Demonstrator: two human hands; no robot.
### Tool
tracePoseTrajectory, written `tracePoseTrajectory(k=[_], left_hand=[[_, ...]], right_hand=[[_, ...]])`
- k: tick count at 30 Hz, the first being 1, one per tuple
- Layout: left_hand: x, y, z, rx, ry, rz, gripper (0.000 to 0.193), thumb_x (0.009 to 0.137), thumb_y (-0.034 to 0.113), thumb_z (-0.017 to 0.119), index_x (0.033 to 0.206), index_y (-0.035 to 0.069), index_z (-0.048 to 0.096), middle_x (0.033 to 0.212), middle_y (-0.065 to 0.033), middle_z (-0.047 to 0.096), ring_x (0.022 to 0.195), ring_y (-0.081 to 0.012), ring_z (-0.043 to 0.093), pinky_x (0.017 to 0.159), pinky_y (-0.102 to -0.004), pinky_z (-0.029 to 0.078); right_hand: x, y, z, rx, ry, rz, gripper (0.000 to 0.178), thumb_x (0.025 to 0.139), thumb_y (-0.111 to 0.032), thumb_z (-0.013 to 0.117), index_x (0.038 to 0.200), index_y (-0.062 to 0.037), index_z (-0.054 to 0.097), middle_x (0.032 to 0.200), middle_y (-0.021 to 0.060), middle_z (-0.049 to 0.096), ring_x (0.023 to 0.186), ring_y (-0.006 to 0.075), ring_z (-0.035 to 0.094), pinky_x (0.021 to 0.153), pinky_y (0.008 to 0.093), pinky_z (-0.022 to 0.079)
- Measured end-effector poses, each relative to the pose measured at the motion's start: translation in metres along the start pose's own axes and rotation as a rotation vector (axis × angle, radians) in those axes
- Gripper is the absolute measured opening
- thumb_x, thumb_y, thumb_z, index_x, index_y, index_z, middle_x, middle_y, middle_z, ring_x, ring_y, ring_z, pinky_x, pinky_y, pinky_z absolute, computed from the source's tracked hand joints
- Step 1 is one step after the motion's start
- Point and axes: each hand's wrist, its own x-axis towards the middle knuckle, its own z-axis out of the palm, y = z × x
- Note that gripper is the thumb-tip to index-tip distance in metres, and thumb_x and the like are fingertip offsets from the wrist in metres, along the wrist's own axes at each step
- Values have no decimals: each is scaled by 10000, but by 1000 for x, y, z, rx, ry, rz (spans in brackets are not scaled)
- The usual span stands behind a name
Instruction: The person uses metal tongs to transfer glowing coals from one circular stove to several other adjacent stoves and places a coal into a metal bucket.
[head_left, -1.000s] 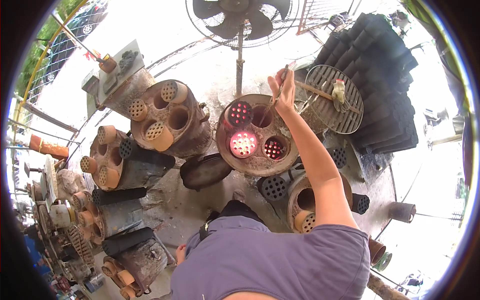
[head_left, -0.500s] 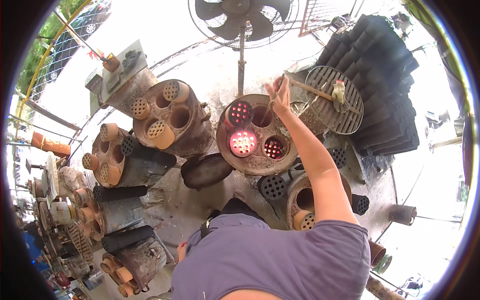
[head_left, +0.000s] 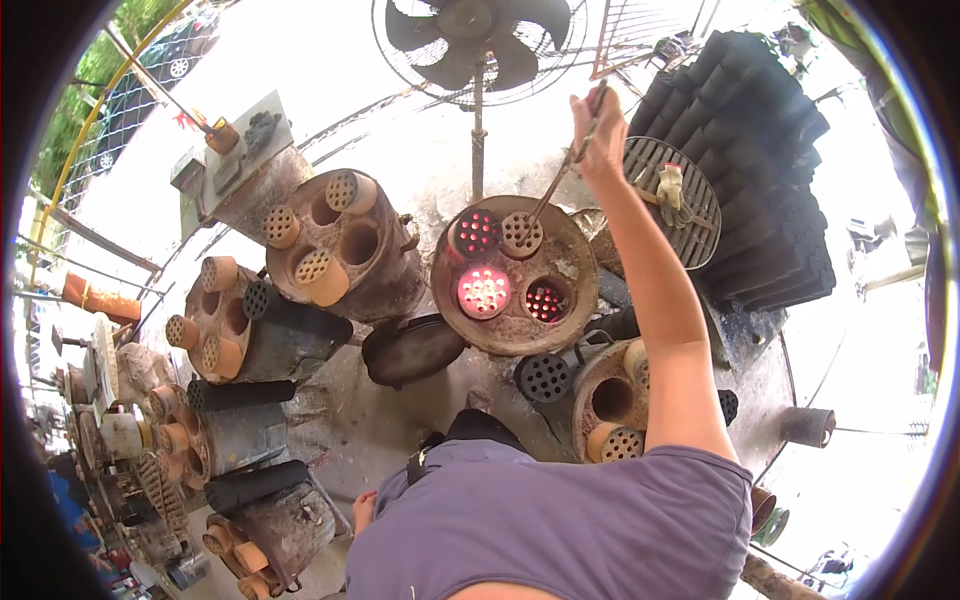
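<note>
My right hand [head_left: 603,140] is raised over the far side of the round stove [head_left: 545,330], its fingers wrapped round long, thin metal tongs [head_left: 560,182]. Their lower end reaches a pale, ash-coloured honeycomb briquette [head_left: 521,236] at the stove's far-right hole. Beside it, a dark briquette [head_left: 474,232] glows red through its holes. Nearer me, another briquette [head_left: 484,292] glows bright pink-red, and one more [head_left: 546,302] glows deep in its hole. My left hand [head_left: 364,511] hangs low by my left side; most of its fingers are hidden by my body.
Other stoves with tan briquettes stand left [head_left: 340,235] and near right [head_left: 612,400]. A dark round lid [head_left: 415,352] leans beside the glowing stove. Black briquettes form a tall stack [head_left: 745,180] at right, near a slatted grate [head_left: 700,235] holding a glove [head_left: 670,185]. A fan [head_left: 470,45] stands beyond.
My right hand has moved up and rightward with the tongs. The stove's far-right hole, a dark opening before, now shows the pale briquette. My left hand stays low at my side.
</note>
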Motion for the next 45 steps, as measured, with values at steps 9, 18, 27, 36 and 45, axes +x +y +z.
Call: tracePoseTrajectory(k=[9, 18, 27, 36, 45], left_hand=[[74, -21, -15, 20, -177, 86, 216, 728, 65, 562, 919, -14, 626, 768, -68, 617, 679, -122, 562, 633, -235, 456], [91, -6, -14, 139, -492, 26, 217, 767, 13, 465, 977, -26, 508, 766, -180, 593, 610, -243, 590, 490, -311, 485], [192, -143, 2, 764, -720, 387, 242, 711, 3, 515, 936, -28, 597, 756, -165, 624, 680, -212, 615, 585, -296, 510], [116, -117, 94, 659, -866, 91, 215, 778, -16, 437, 984, -18, 496, 725, -193, 588, 627, -290, 605, 547, -379, 530], [-151, -188, 242, 1009, -937, 332, 148, 778, 53, 486, 903, 42, 564, 655, -108, 574, 473, -182, 523, 413, -295, 452]], right_hand=[[-60, -144, -170, 394, 209, -285, 193, 784, -151, 565, 708, -54, 416, 607, 15, 392, 543, 103, 379, 553, 261, 365], [-287, -300, -386, 387, 446, -267, 251, 810, -127, 494, 618, -80, 339, 591, -10, 263, 576, 125, 293, 633, 287, 287], [-542, -363, -501, -87, 726, 20, 253, 858, -212, 491, 671, -96, 367, 575, -26, 299, 521, 96, 312, 549, 243, 303], [-806, -333, -605, -748, 1302, 361, 191, 800, -159, 540, 719, -96, 379, 609, -21, 358, 520, 65, 362, 479, 207, 325], [-1070, -288, -745, -1024, 1623, 362, 172, 792, -72, 504, 712, -82, 352, 632, -28, 315, 508, 52, 328, 451, 196, 306]])
